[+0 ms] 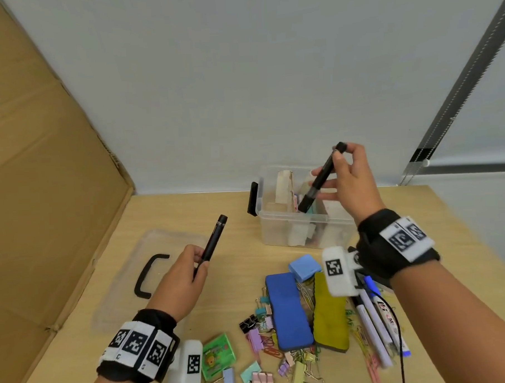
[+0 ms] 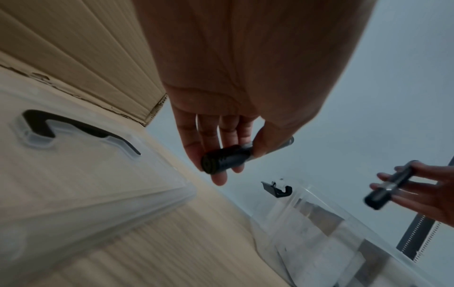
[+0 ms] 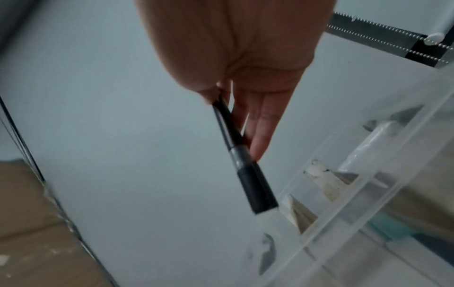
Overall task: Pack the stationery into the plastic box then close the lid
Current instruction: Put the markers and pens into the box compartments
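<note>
Holding black marker (image 1: 320, 179) w/ right hand (image 1: 350, 184) over clear box (image 1: 279, 230), lid (image 1: 124, 272) off

No legible text anywhere.

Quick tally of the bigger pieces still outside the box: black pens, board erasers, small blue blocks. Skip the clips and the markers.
Black pens: 2 (left-hand pen in the left hand, right-hand pen in the right hand)
Board erasers: 2 (blue eraser, yellow eraser)
Small blue block: 1
Total: 5
</note>
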The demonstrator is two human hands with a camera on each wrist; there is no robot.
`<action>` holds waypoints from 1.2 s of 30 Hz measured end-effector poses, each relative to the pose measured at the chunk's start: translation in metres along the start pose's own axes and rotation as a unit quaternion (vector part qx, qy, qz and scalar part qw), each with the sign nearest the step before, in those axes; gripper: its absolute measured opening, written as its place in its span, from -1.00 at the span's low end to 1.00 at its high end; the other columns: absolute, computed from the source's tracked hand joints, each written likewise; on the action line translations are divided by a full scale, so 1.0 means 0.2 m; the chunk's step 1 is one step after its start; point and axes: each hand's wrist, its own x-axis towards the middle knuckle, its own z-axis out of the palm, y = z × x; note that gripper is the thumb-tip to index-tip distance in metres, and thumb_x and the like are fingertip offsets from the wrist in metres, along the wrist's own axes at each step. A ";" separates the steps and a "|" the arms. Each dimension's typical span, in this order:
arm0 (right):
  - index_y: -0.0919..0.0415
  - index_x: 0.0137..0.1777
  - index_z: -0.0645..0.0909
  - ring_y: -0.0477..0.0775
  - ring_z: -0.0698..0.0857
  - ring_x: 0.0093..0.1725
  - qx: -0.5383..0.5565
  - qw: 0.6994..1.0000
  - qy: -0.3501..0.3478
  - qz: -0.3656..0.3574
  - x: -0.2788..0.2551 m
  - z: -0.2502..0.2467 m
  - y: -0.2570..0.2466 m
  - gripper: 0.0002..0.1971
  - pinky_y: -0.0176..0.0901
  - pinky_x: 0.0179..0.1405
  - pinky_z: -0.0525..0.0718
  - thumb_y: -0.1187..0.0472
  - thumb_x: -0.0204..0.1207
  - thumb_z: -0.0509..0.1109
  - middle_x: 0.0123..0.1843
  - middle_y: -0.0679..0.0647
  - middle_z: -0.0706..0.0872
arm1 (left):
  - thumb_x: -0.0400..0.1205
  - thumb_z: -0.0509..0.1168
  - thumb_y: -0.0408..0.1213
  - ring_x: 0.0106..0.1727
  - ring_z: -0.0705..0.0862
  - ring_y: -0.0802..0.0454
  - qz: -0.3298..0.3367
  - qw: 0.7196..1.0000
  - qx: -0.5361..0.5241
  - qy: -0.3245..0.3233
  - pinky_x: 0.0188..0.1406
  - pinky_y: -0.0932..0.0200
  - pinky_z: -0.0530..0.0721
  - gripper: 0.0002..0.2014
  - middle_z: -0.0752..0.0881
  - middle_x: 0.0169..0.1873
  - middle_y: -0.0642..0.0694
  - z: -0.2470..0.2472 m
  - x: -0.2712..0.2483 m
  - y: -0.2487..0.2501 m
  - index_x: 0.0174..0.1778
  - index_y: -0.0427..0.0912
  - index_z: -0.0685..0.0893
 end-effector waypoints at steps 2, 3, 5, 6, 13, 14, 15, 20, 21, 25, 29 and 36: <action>-0.01 0.36 0.27 0.13 0.78 -0.02 -0.066 0.996 0.053 -0.012 0.11 0.04 0.06 -0.77 0.04 -0.18 0.80 0.12 0.74 0.04 -0.03 0.15 0.75 | 0.70 0.12 -0.08 -0.09 0.71 0.11 0.000 1.000 -0.001 0.001 -0.04 -0.06 0.71 -0.87 0.57 0.00 0.19 0.01 0.00 0.02 0.14 0.08 0.39; 0.02 0.38 0.26 0.12 0.76 -0.03 -0.116 0.991 0.070 -0.015 0.16 0.08 0.10 -0.75 0.09 -0.11 0.79 0.14 0.74 0.05 -0.02 0.16 0.74 | 0.70 0.12 -0.08 -0.09 0.71 0.12 0.001 1.000 -0.003 0.002 -0.04 -0.06 0.71 -0.87 0.57 0.00 0.20 0.01 0.00 0.02 0.14 0.08 0.39; 0.11 0.39 0.24 0.19 0.73 -0.04 -0.218 0.972 0.083 -0.005 0.25 0.13 0.17 -0.72 0.18 -0.02 0.75 0.21 0.72 0.06 0.02 0.23 0.72 | 0.70 0.12 -0.07 -0.09 0.71 0.14 0.002 1.000 -0.002 0.002 -0.04 -0.04 0.71 -0.88 0.56 0.00 0.22 0.01 -0.01 0.03 0.13 0.09 0.39; 0.16 0.39 0.24 0.26 0.72 -0.01 -0.266 0.961 0.077 0.015 0.30 0.16 0.20 -0.71 0.17 0.02 0.73 0.25 0.70 0.08 0.07 0.28 0.70 | 0.70 0.12 -0.07 -0.09 0.71 0.15 0.002 1.000 -0.001 0.002 -0.04 -0.04 0.71 -0.88 0.56 -0.01 0.22 0.01 -0.01 0.03 0.13 0.10 0.39; 0.38 0.45 0.44 0.28 0.50 0.45 -0.510 0.844 -0.083 0.143 0.41 0.27 0.24 -0.60 0.07 0.45 0.43 0.21 0.67 0.20 0.46 0.28 0.52 | 0.70 0.13 -0.07 -0.08 0.67 0.23 0.010 1.000 0.013 0.011 -0.07 0.12 0.69 -0.83 0.60 0.00 0.18 0.00 -0.05 0.03 0.19 0.07 0.40; 0.34 0.48 0.42 0.24 0.46 0.50 -0.534 0.826 -0.103 0.149 0.40 0.28 0.24 -0.59 0.08 0.52 0.34 0.16 0.70 0.17 0.50 0.24 0.49 | 0.70 0.13 -0.07 -0.08 0.66 0.23 0.010 1.000 0.013 0.012 -0.08 0.15 0.69 -0.82 0.61 0.00 0.17 0.00 -0.05 0.03 0.20 0.06 0.41; 0.32 0.49 0.40 0.22 0.44 0.51 -0.543 0.818 -0.117 0.146 0.40 0.28 0.23 -0.58 0.09 0.55 0.30 0.15 0.71 0.15 0.52 0.22 0.47 | 0.70 0.13 -0.08 -0.07 0.66 0.24 0.009 1.000 0.014 0.013 -0.08 0.17 0.68 -0.82 0.62 0.00 0.15 0.00 -0.06 0.03 0.20 0.05 0.41; 0.29 0.40 0.50 0.25 0.66 0.25 -0.383 0.921 -0.042 0.061 0.36 0.11 0.30 -0.65 0.06 0.30 0.62 0.34 0.65 0.13 0.35 0.27 0.63 | 0.70 0.15 -0.09 -0.03 0.64 0.25 0.015 1.000 0.013 0.015 -0.10 0.31 0.62 -0.80 0.62 0.04 0.15 0.03 -0.08 0.03 0.22 0.04 0.42; 0.26 0.35 0.55 0.20 0.70 0.17 -0.366 0.930 -0.020 0.014 0.31 0.06 0.30 -0.68 0.03 0.24 0.65 0.31 0.66 0.13 0.27 0.22 0.69 | 0.69 0.15 -0.09 -0.03 0.63 0.26 0.018 1.000 0.016 0.017 -0.13 0.33 0.60 -0.79 0.61 0.05 0.16 0.04 -0.09 0.04 0.23 0.05 0.42; 0.21 0.36 0.54 0.15 0.59 0.28 -0.500 0.859 0.015 -0.111 0.14 -0.18 0.36 -0.67 -0.01 0.23 0.59 0.17 0.66 0.17 0.31 0.15 0.64 | 0.68 0.18 -0.09 -0.04 0.62 0.29 0.035 0.999 0.022 0.029 -0.19 0.41 0.56 -0.76 0.58 0.08 0.21 0.09 -0.12 0.12 0.27 0.06 0.43; 0.21 0.65 0.15 0.13 0.23 0.62 -0.553 0.830 -0.030 -0.063 0.06 -0.36 0.51 -0.41 0.00 0.58 0.29 -0.05 0.70 0.03 0.68 0.11 0.18 | 0.67 0.20 -0.10 -0.06 0.59 0.32 0.077 0.995 0.041 0.046 -0.18 0.47 0.52 -0.76 0.53 0.04 0.20 0.16 -0.14 0.30 0.25 0.01 0.50; 0.31 0.65 0.12 0.01 -0.07 0.70 -0.485 0.870 -0.054 -0.078 0.06 -0.36 0.64 -0.41 -0.18 0.62 0.05 -0.04 0.73 -0.11 0.73 0.04 -0.18 | 0.68 0.18 -0.12 -0.11 0.66 0.02 0.088 0.985 0.111 0.102 -0.17 0.22 0.53 -0.71 0.55 0.11 -0.02 0.24 0.16 0.82 0.30 -0.05 0.55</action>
